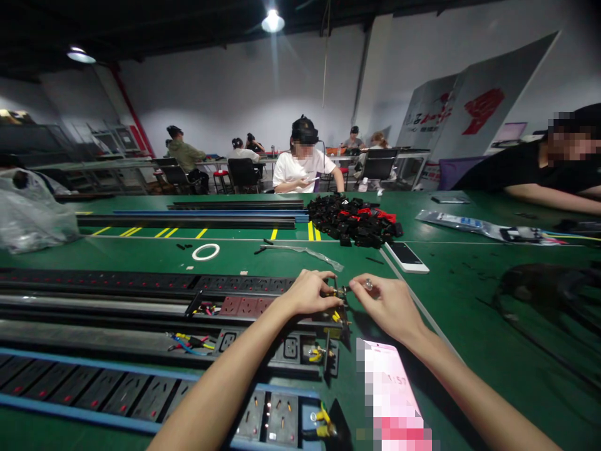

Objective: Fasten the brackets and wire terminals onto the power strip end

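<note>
My left hand (pixel 310 292) rests on the right end of a long black power strip (pixel 141 294), its fingers pinching the end fitting with yellow wire terminals (pixel 336 316). My right hand (pixel 387 302) meets it from the right, fingertips pinched on a small metal part (pixel 368 285) at the strip's end. Two more open power strips lie nearer me: a black one (pixel 263 347) with loose coloured wires and a blue-edged one (pixel 141 391).
A phone with a lit screen (pixel 392 394) lies under my right forearm; a white phone (pixel 407 257) sits farther back. A pile of black and red parts (pixel 357 220), a white ring (pixel 205 252) and a plastic bag (pixel 32 213) lie on the green table (pixel 469 300). People sit opposite and at right.
</note>
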### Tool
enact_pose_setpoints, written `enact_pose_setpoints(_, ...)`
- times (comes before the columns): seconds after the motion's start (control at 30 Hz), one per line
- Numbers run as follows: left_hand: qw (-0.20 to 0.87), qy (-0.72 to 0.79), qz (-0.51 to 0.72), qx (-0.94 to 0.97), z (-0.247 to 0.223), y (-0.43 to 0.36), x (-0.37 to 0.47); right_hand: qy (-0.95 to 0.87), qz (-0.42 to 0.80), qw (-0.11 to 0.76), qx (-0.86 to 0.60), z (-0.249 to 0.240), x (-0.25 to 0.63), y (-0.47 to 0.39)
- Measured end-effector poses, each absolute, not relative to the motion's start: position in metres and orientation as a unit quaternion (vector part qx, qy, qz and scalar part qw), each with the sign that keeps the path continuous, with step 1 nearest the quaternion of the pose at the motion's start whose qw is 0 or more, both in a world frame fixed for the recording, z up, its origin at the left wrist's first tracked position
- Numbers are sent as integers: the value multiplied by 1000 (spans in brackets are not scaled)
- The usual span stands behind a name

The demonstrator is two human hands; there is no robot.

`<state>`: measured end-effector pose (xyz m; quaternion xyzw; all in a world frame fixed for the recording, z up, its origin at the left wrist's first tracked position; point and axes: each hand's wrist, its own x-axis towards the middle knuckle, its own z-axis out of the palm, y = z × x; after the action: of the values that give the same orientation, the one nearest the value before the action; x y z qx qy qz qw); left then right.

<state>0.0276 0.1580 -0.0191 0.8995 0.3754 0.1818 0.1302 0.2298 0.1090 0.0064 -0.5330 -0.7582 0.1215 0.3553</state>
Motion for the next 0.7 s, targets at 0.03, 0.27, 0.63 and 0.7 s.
enact_pose_setpoints(0.03,128,376,181,899,-19,158,28,-761,116,352,-532,5,230,109)
enact_pose_setpoints(0.27,127,377,176,900,-18,157,28,-781,107,337,-515,-6,231,112)
enact_pose_setpoints(0.63,128,379,172,900,-16,155,28,-803,93,332,-485,-11,231,112)
enact_pose_setpoints(0.7,123,377,167,903,-15,155,28,-807,98,341,-472,-12,232,113)
